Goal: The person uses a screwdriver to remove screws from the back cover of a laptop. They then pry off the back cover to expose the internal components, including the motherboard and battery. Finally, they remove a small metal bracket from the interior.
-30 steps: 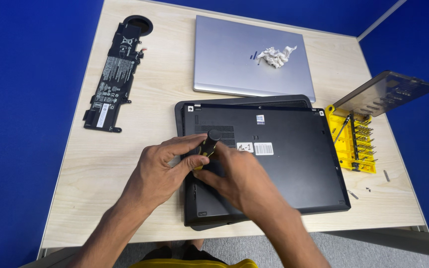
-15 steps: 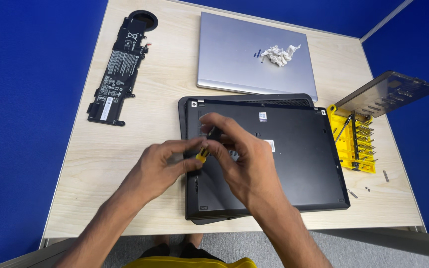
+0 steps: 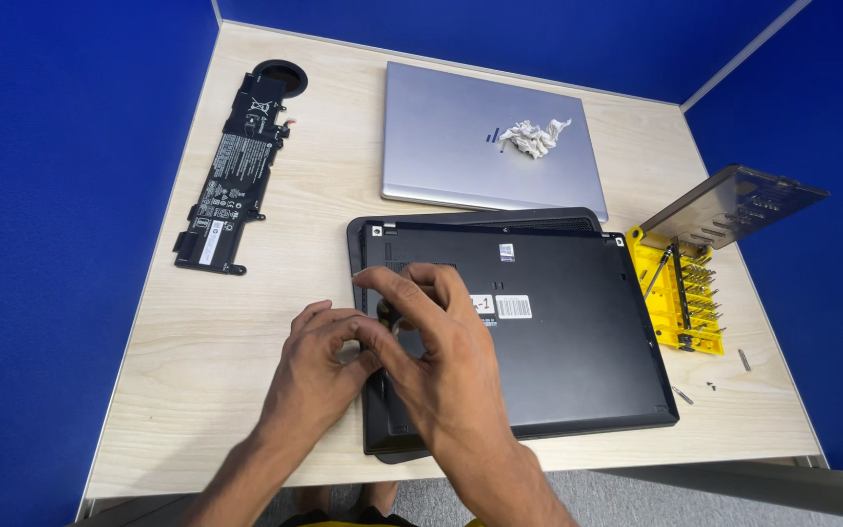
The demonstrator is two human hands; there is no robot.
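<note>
Two hands are met over the left part of a black laptop (image 3: 558, 332), laid bottom-up on the table (image 3: 246, 390) with stickers showing. The left hand (image 3: 319, 366) is curled and the right hand (image 3: 436, 361) pinched; anything held is hidden. Farther off lie a battery (image 3: 231, 176) and a silver laptop (image 3: 461, 137).

A repair desk between blue walls (image 3: 70, 244): laptops (image 3: 558, 342), a loose battery (image 3: 236, 166) at upper left, a yellow tool kit (image 3: 680, 293) at right.
</note>
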